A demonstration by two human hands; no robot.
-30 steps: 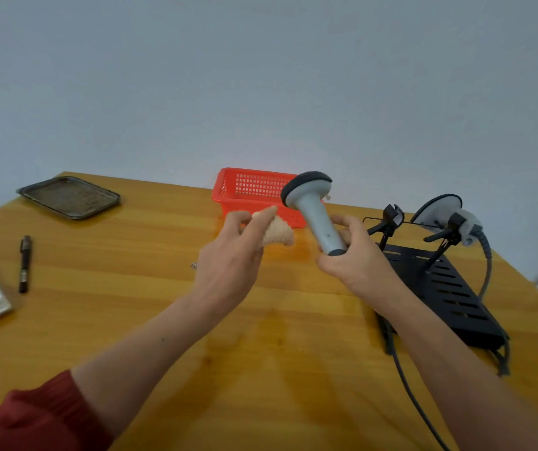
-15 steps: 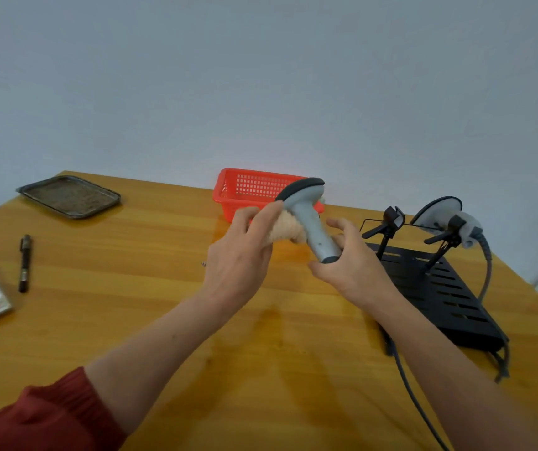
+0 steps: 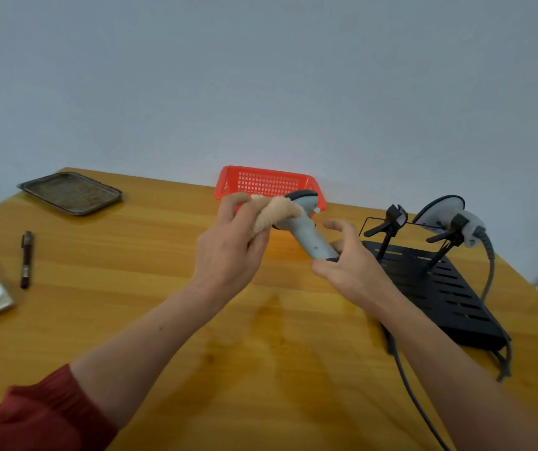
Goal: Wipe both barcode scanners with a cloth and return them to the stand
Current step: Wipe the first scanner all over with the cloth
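Wiping was in progress on one scanner (image 3: 310,237), held in the air above the counter (image 3: 163,304) in front of a red basket (image 3: 261,182). The right hand (image 3: 349,266) pinched the lower end of the grey handle between thumb and fingers. The left hand (image 3: 228,252) gripped a beige cloth (image 3: 277,211) and pressed it against the neck, just below the dark head. The second scanner (image 3: 466,222) sat in the far clip of the black stand (image 3: 440,288), well apart from both hands. The clip nearer the hands (image 3: 391,221) was vacant. Whether the seated unit had already been wiped could not be determined. At minimum, finishing this wipe and returning the held scanner to the vacant clip remained.
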